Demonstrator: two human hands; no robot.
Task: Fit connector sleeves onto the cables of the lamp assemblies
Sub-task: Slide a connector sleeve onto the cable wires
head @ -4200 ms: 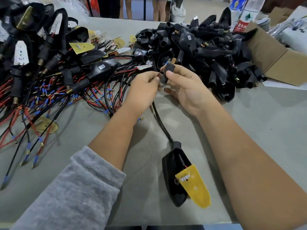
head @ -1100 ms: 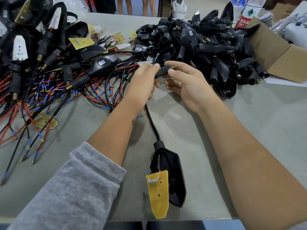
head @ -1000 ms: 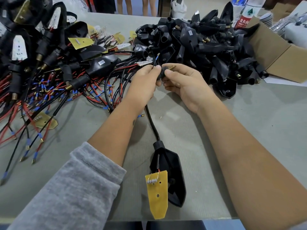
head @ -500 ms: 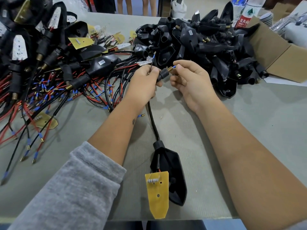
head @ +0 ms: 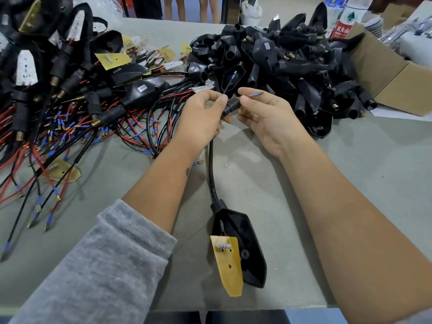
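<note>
Your worktop carries a lamp housing near you, its cable running up to your hands. Your left hand grips the cable and ribbed sleeve; your right hand pinches the sleeve's far end, where a red wire pokes out.

Your left hand grips the black cable just below the ribbed connector sleeve, thumb on the sleeve's near end. Your right hand pinches the sleeve's far end, where a red wire with a blue tip sticks out toward 2 o'clock. A thin black wire rises toward 12 o'clock. The cable runs down toward 6 o'clock to a black lamp housing lying on the grey table, with a yellow circuit board beside it. At 10 o'clock lies a heap of wired assemblies; at 1 o'clock, a pile of empty black housings.
</note>
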